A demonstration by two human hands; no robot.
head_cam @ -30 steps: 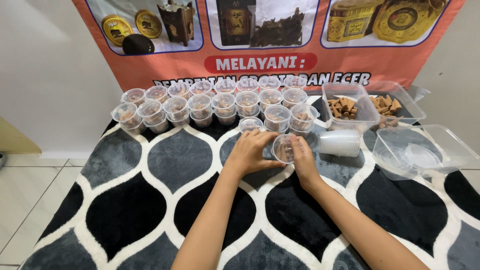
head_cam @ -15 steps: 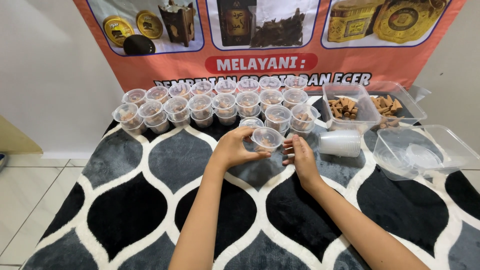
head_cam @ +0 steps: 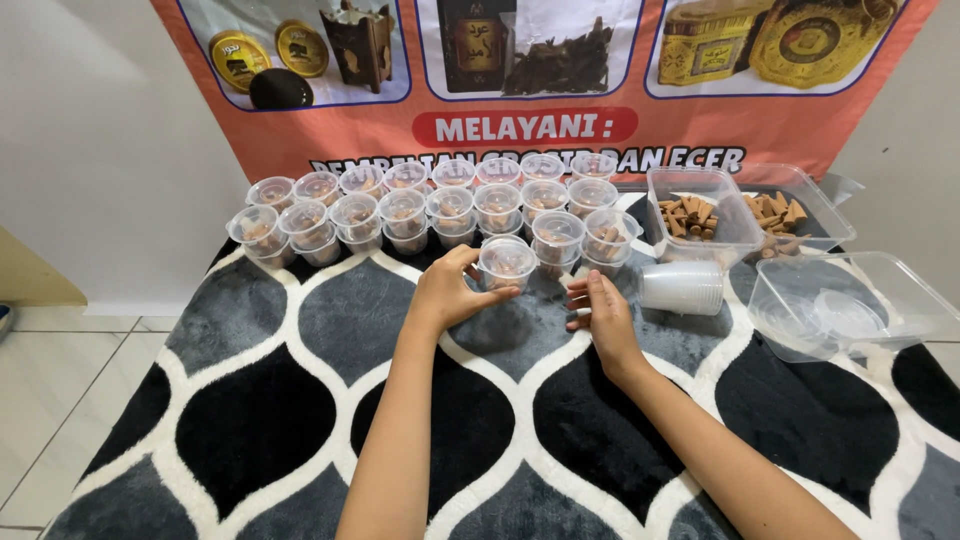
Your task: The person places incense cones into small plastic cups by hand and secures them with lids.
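My left hand (head_cam: 447, 289) grips a small clear lidded cup (head_cam: 507, 262) with brown pieces inside, holding it just in front of the rows of similar filled cups (head_cam: 400, 208). My right hand (head_cam: 602, 312) rests on the rug a little to the right of that cup, fingers loosely apart and holding nothing. A stack of empty clear cups (head_cam: 682, 287) lies on its side just right of my right hand.
Two clear tubs of brown incense cones (head_cam: 700, 215) stand at the back right. A larger clear container with lids (head_cam: 835, 305) sits at the right. A black and white patterned rug (head_cam: 270, 400) covers the floor, an orange banner (head_cam: 560, 120) behind it.
My left hand has carried the lidded cup away from my right hand, up and left toward the rows. My right hand has let go and settled on the rug.
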